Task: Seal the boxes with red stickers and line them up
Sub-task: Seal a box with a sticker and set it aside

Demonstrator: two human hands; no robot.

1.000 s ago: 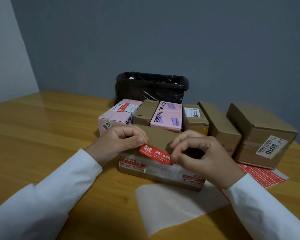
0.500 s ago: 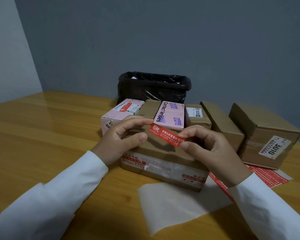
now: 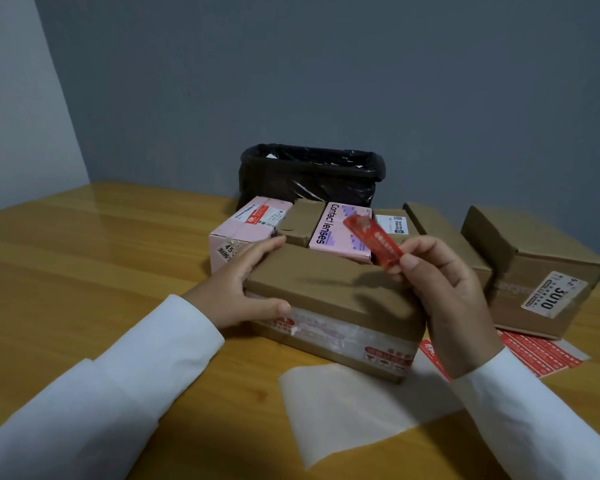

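Pinching a red sticker (image 3: pixel 373 244) between thumb and fingertips, the right hand (image 3: pixel 447 292) holds it up in the air above the far right corner of a brown cardboard box (image 3: pixel 329 299), the strip tilted and clear of the lid. That box sits near the middle of the wooden tabletop (image 3: pixel 84 265), toward its near edge, with clear tape and red print along its front face. The left hand (image 3: pixel 243 289) rests on the box's left end with its fingers fairly straight, fingertips along the top edge and thumb against the front face. Behind it runs a row of boxes: a pink box (image 3: pixel 246 233) that already wears a red sticker, a small brown one (image 3: pixel 302 221), a pink box printed "Contact lenses" (image 3: pixel 336 233), and more brown cartons on toward the right edge, the last a larger one marked "3010" (image 3: pixel 534 271). A sheet of red stickers (image 3: pixel 534 351) lies under that carton's front edge, a pale backing sheet (image 3: pixel 354 407) lies at the near edge, and a bin with a black liner (image 3: pixel 309 174) stands at the far edge.
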